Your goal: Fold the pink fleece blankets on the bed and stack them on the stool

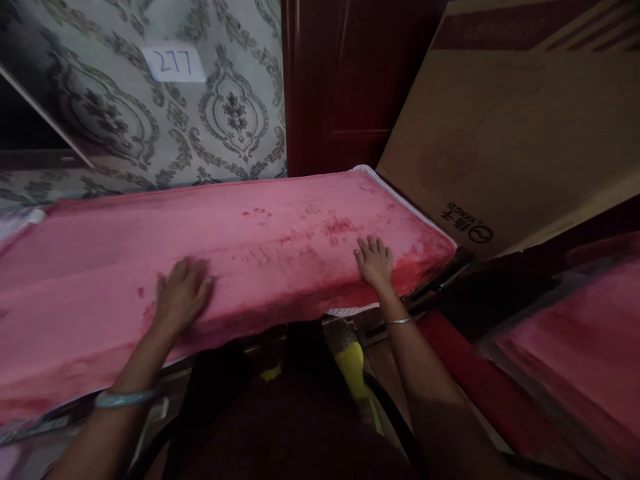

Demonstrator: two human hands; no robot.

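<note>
A pink plush cover (240, 233) lies spread over a long, low surface in front of me, with darker red brush marks in its pile. My left hand (181, 297) rests over the cover left of centre, fingers spread and slightly blurred. Farther right, near the front edge, my right hand (375, 261) lies flat on the cover with its fingers stretched out. Neither hand holds anything. A pale edging (373, 175) runs along the right end of the cover, and its front side hangs down over the edge.
A large cardboard box (525, 120) leans at the right, beside a dark red door panel (345, 80). Another pink plush piece (585, 347) is at lower right. A paper marked 277 (175, 63) hangs on patterned wallpaper. Something yellow (353, 370) sits below the front edge.
</note>
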